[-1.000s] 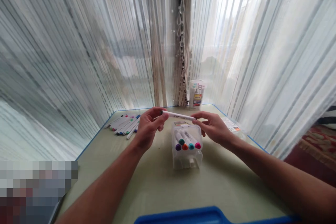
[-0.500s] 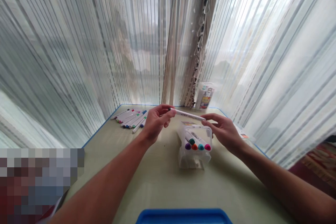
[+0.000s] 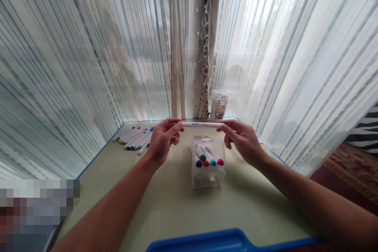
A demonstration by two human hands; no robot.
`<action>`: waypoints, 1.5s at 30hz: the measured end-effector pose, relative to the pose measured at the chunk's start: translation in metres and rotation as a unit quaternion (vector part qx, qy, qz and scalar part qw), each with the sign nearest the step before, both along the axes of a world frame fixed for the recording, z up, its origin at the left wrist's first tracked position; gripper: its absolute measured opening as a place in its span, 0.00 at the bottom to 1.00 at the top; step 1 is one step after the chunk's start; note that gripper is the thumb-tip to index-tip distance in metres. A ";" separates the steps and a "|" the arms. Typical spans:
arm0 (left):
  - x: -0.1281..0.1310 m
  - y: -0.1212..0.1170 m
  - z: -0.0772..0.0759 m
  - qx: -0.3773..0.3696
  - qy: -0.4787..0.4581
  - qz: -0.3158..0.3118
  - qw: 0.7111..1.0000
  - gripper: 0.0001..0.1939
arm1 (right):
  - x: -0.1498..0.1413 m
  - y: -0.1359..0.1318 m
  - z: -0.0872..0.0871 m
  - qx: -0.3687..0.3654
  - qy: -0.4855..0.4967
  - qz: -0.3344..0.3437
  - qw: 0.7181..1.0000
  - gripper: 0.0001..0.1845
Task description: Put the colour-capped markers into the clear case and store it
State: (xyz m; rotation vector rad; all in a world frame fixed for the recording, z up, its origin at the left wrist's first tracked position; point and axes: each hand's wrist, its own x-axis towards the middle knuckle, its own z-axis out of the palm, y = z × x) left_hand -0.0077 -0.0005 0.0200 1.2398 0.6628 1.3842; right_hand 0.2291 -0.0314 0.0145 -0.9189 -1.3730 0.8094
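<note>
A white marker [image 3: 201,124] was suspended nearly level between two hands, its ends pinched between the thumb and fingers of the left hand [image 3: 163,141] and right hand [image 3: 244,141]. Capped markers [image 3: 213,162] sat in a clear box [image 3: 203,182] below, as loose markers [image 3: 134,140] lay farther left.

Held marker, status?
Left hand, right hand: pinching opposite ends. Marker roughly level, raised. Nothing seen blocking it; box lower in view.
</note>
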 end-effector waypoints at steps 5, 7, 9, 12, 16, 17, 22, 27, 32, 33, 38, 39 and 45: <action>0.000 0.000 0.000 -0.004 -0.004 -0.002 1.000 0.12 | 0.000 0.000 0.001 0.004 0.016 0.009 1.000 0.16; 0.000 0.000 0.000 -0.005 -0.007 -0.004 1.000 0.11 | -0.001 0.000 0.001 0.008 0.016 0.010 1.000 0.16; 0.000 0.000 0.000 -0.003 -0.010 -0.008 1.000 0.11 | -0.001 -0.001 0.001 0.011 0.017 0.010 1.000 0.15; -0.001 -0.001 0.001 0.000 -0.018 -0.020 1.000 0.11 | -0.001 -0.001 0.001 0.019 0.022 0.007 1.000 0.15; -0.002 -0.001 0.000 0.003 -0.023 -0.030 0.999 0.11 | -0.001 -0.001 0.001 0.025 0.023 0.000 0.999 0.14; -0.002 -0.001 0.000 0.003 -0.022 -0.030 0.999 0.11 | -0.001 -0.001 0.001 0.027 0.023 -0.002 0.999 0.14; -0.002 -0.001 0.000 0.002 -0.019 -0.029 0.999 0.12 | 0.000 -0.001 0.001 0.030 0.022 -0.003 0.999 0.14; -0.001 0.000 0.001 -0.002 -0.019 -0.017 1.000 0.10 | -0.001 0.000 0.002 0.016 0.026 -0.003 1.000 0.17; -0.001 0.000 0.000 -0.006 -0.013 -0.015 1.000 0.11 | 0.000 0.000 0.002 0.017 0.037 -0.006 0.999 0.17; 0.000 0.000 -0.001 -0.007 -0.010 -0.013 1.000 0.12 | 0.000 -0.001 0.002 0.021 0.039 -0.010 0.999 0.17; 0.000 0.001 -0.001 -0.009 0.005 0.004 1.000 0.14 | -0.001 -0.007 0.007 0.039 0.033 -0.020 0.998 0.16; 0.000 0.001 -0.001 -0.008 0.006 0.005 1.000 0.15 | -0.001 -0.009 0.008 0.042 0.026 -0.018 0.999 0.16; 0.000 0.001 -0.003 -0.011 -0.013 -0.020 1.000 0.17 | 0.000 -0.019 0.023 0.077 0.013 -0.015 0.997 0.11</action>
